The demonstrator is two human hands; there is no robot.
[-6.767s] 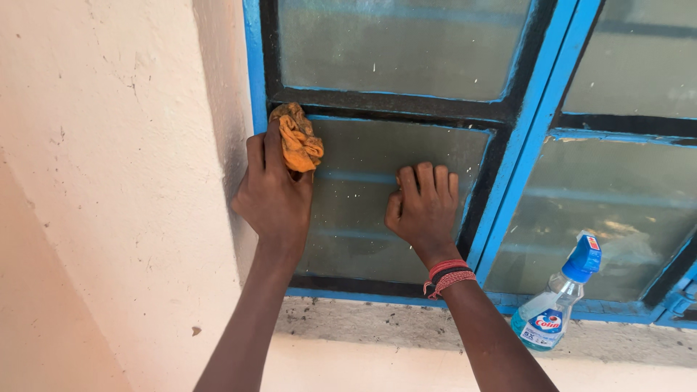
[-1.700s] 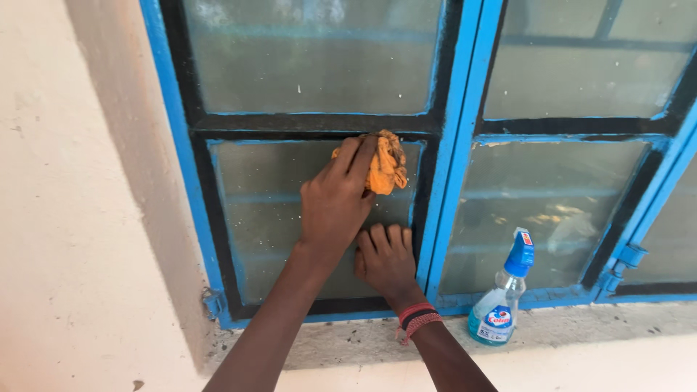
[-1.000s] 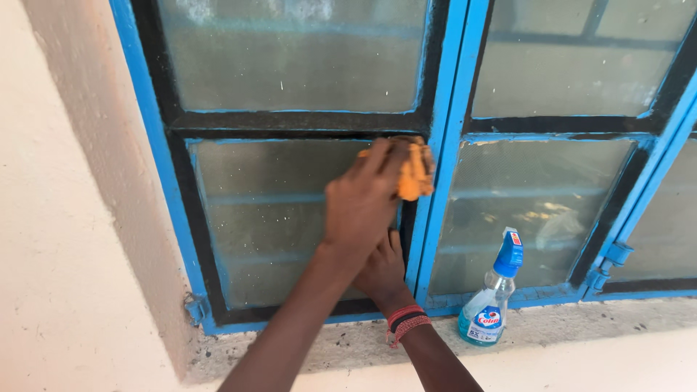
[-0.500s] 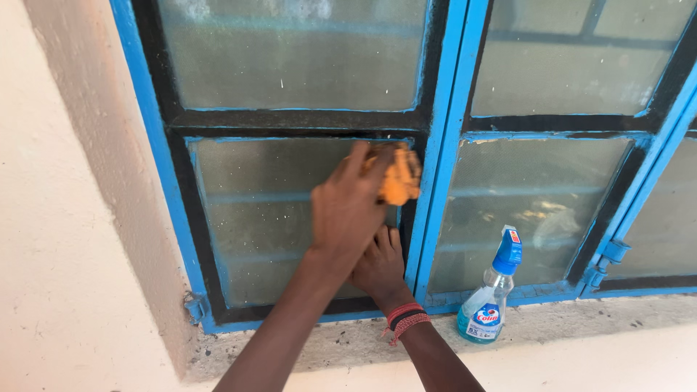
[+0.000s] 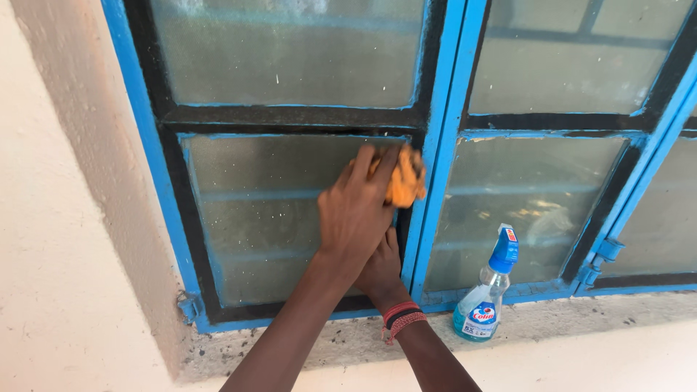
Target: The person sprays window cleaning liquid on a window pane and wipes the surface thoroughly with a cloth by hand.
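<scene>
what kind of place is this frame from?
Probably the outside of a house or a similar plain building, at a window. A blue-painted window frame with frosted panes sits in a plastered wall, above a rough concrete sill where a spray bottle stands.

Right hand [image 5: 379, 263]: mostly covered by the left hand [image 5: 353, 215] crossing over it; only some fingers and the knuckle edge show; its grip cannot be told.
Orange cloth [image 5: 405, 176]: motion-blurred, part tucked under the left hand's fingers.
Lower left pane [image 5: 254, 210]: right portion hidden behind both hands.
Upper panes, right of the hands: cut off by the top edge.
Spray bottle [image 5: 485, 295]: label too small to make out.
</scene>
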